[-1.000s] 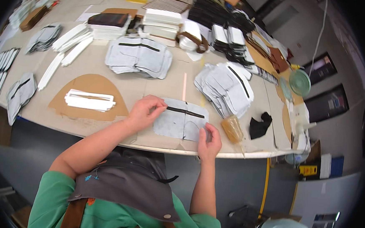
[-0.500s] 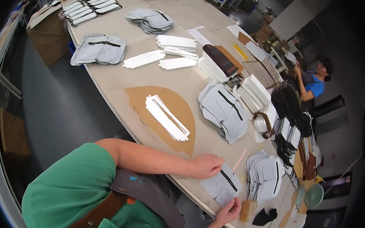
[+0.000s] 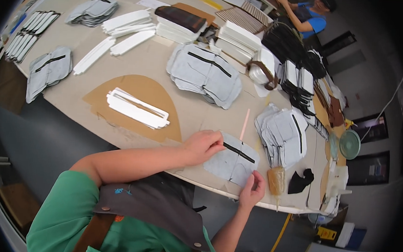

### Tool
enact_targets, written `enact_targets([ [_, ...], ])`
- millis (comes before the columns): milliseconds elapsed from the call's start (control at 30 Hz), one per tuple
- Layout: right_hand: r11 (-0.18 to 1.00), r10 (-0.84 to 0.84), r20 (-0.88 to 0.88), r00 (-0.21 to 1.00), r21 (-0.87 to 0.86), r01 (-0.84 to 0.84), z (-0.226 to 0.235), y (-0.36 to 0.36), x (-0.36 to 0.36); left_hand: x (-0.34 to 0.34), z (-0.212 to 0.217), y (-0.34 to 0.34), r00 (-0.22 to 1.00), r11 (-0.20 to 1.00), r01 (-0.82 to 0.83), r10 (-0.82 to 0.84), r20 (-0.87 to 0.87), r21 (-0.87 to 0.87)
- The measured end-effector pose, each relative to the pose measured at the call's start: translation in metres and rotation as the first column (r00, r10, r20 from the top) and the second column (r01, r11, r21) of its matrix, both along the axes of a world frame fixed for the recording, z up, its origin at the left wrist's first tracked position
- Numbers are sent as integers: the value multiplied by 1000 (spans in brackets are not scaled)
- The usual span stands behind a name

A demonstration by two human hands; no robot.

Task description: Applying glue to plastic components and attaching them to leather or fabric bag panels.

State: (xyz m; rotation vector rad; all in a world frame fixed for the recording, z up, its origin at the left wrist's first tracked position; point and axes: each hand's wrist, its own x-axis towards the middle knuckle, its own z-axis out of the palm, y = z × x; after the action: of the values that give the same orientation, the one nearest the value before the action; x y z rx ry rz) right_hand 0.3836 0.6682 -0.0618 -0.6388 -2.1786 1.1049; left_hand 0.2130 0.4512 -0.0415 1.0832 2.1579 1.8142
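Observation:
A light grey panel (image 3: 226,165) with a black strip (image 3: 239,153) across it lies in front of me near the table's front edge. My left hand (image 3: 204,147) is closed at the strip's left end, fingertips together over the panel's upper left part; what they pinch is hidden. At the panel's lower right edge, my right hand (image 3: 253,190) pinches the rim between thumb and finger. A thin pink strip (image 3: 244,125) lies just beyond the panel. Stacks of similar grey panels stand to the right (image 3: 281,136) and farther back (image 3: 203,74).
White frame-like pieces (image 3: 138,108) rest on a brown cardboard sheet (image 3: 97,89) at left. A tape-wrapped block (image 3: 276,180) and a black cloth scrap (image 3: 300,181) lie right of my right hand. White bundles (image 3: 238,39) fill the back; another person (image 3: 305,19) is beyond the table.
The view has swung, so the table's things appear farther left and higher. Both hands stay at the same grey panel, the left at the strip's left end, the right at the lower right edge.

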Motion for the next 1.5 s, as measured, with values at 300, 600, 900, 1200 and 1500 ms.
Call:
enact_targets([
  [300, 998, 55, 1, 998, -10, -55, 26, -2, 1, 0, -1, -6, 997, 999, 10, -13, -78, -39],
  [600, 958, 248, 46, 968, -162, -238, 52, 2, -66, -6, 2, -3, 978, 993, -10, -15, -210, -118],
  [900, 916, 396, 155, 905, -143, -376, 40, -1, -68, 3, 12, 3, 934, 976, 86, -149, -326, -201],
  [1200, 870, 482, 230, 846, -12, -493, 34, 6, -76, 7, 8, 26, 881, 878, 27, -247, -404, -478],
  [1500, 897, 434, 97, 896, 52, -440, 21, 6, -75, 11, 6, 24, 852, 873, -24, -237, -467, -487],
])
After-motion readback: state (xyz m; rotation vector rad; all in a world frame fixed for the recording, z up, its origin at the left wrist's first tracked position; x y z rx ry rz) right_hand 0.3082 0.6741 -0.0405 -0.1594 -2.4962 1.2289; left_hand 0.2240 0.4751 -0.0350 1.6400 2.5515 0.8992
